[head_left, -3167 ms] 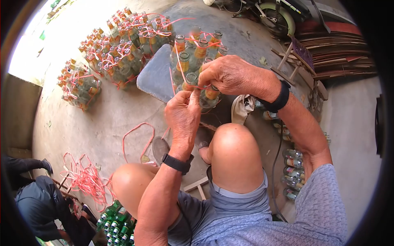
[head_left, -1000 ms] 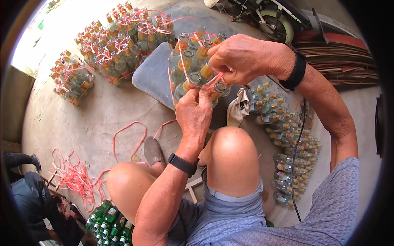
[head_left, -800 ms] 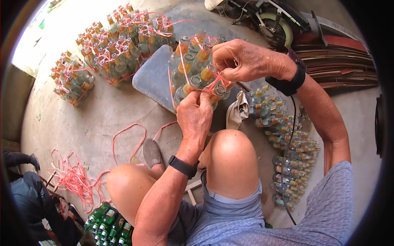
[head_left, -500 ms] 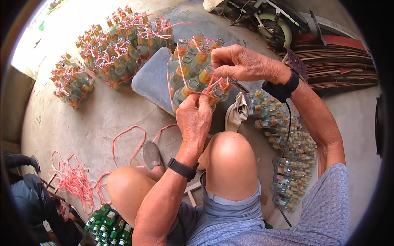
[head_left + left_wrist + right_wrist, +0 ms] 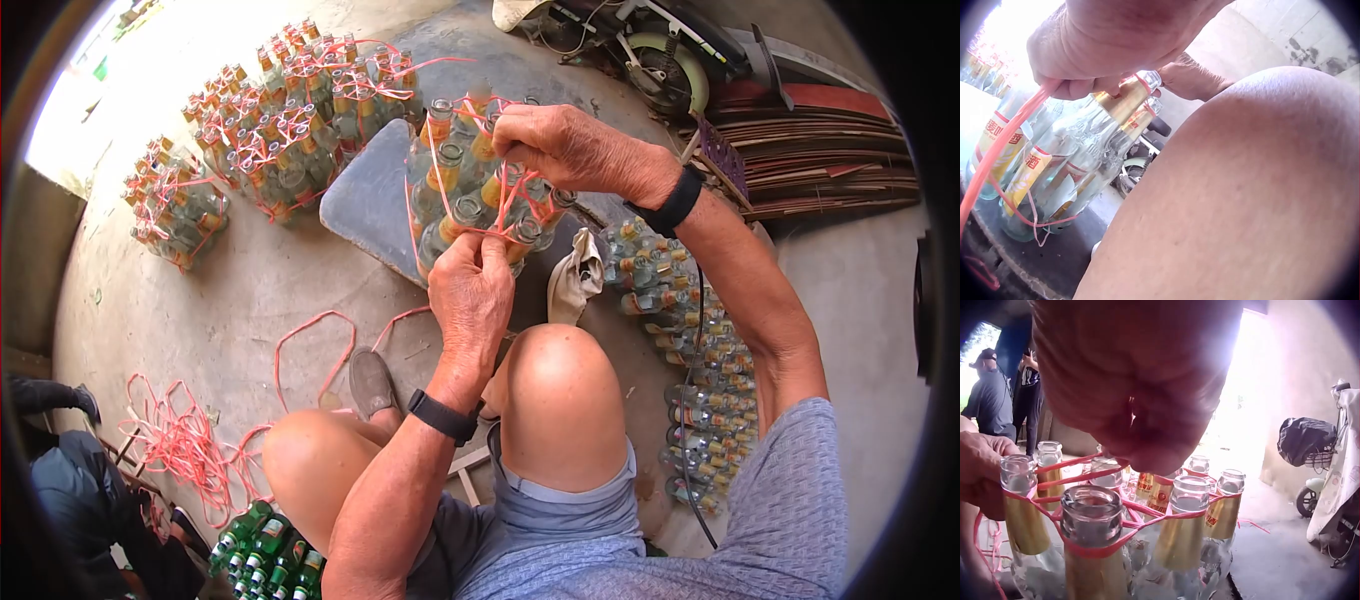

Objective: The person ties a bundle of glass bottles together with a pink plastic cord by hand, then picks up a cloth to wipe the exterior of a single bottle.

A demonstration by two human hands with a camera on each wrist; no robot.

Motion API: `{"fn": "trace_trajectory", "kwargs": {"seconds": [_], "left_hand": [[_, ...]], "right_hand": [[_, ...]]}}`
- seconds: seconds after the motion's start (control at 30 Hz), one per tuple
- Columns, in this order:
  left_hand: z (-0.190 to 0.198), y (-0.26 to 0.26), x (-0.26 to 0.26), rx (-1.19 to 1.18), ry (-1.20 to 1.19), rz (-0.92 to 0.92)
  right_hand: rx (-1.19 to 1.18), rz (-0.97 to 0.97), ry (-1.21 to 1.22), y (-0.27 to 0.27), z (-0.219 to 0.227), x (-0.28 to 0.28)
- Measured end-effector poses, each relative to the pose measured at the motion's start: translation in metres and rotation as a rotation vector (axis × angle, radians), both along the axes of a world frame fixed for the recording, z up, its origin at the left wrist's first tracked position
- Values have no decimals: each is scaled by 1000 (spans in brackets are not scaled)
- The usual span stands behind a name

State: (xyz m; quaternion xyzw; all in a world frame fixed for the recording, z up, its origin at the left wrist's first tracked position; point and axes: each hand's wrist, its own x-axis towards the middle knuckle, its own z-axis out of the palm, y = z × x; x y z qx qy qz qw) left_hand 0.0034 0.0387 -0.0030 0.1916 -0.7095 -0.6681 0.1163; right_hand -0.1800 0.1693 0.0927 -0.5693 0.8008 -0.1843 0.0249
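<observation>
Clear glass bottles (image 5: 440, 178) with gold neck labels stand grouped on a blue-grey slab (image 5: 370, 190), pink plastic twine (image 5: 1100, 550) wound around their necks. My left hand (image 5: 470, 285) pinches the twine between thumb and forefinger at the near bottle necks. A length of twine (image 5: 1000, 150) trails down from that hand in the left wrist view. Above the bottles, my right hand (image 5: 585, 150) holds strands drawn taut from the left hand's fingertips; its own fingertips are partly hidden. The right wrist view shows those strands (image 5: 1079, 478) running up to the right hand.
More tied bottle bundles (image 5: 270, 135) stand at the back left. Loose twine (image 5: 185, 440) is heaped on the floor, with green bottles (image 5: 265, 550) close by. Clear bottles (image 5: 715, 400) stand in rows at the right, crossed by a black cable (image 5: 683, 410). Another person (image 5: 80, 490) is at lower left.
My right hand started close to the left, rose away with the twine, then shifted left over the bottles, the strands now stretched upward. My left hand keeps its pinch at the near necks.
</observation>
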Motion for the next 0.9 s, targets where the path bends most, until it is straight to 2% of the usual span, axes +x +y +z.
{"fn": "trace_trajectory", "kwargs": {"seconds": [0.13, 0.33, 0.43, 0.53, 0.67, 0.9], "left_hand": [[-5, 0, 0, -19, 15, 4], [-4, 2, 1, -68, 1, 4], [-7, 3, -1, -82, 38, 25], [-7, 2, 0, -68, 48, 55], [-4, -11, 2, -94, -106, 10], [-12, -21, 5, -65, -16, 18]], "right_hand": [[-62, -20, -110, -1, -3, -4], [2, -105, -271, -5, -4, -8], [29, -81, -242, -10, -10, -13], [69, -198, -457, -13, -11, -15], [151, -228, -493, -13, -1, -10], [165, -294, -539, -9, -1, -11]]}}
